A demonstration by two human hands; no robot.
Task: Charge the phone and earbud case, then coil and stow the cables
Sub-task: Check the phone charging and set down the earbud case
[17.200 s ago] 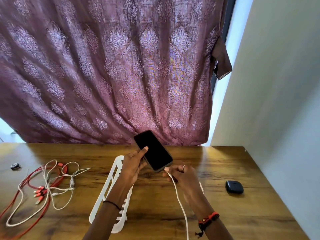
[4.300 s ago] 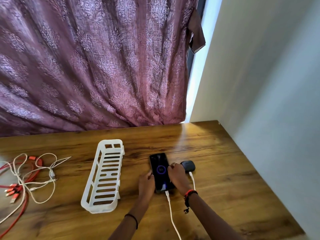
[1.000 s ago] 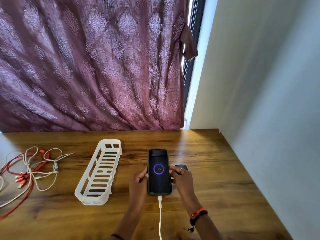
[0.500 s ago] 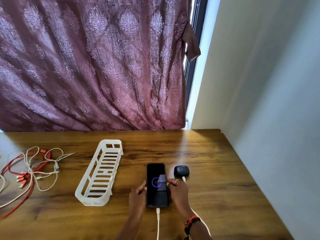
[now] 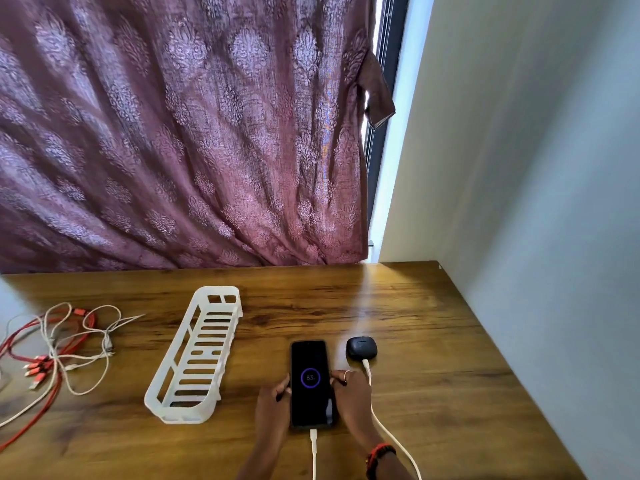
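Observation:
The black phone (image 5: 310,382) lies flat on the wooden table (image 5: 433,393), its screen showing a purple ring with 83%. A white cable (image 5: 313,452) is plugged into its near end. My left hand (image 5: 273,407) holds the phone's left edge and my right hand (image 5: 351,396) holds its right edge. The dark earbud case (image 5: 361,348) sits just right of the phone's far end, with a second white cable (image 5: 388,434) plugged in and running past my right wrist.
A white slotted plastic basket (image 5: 195,358) stands left of the phone. A tangle of red and white cables (image 5: 59,355) lies at the table's left. A maroon curtain (image 5: 180,133) hangs behind; a pale wall (image 5: 536,202) borders the right edge.
A second ago the phone was tilted up in both hands; it now lies flat, slightly nearer to me. The earbud case is uncovered beside it. The charging ring shows again.

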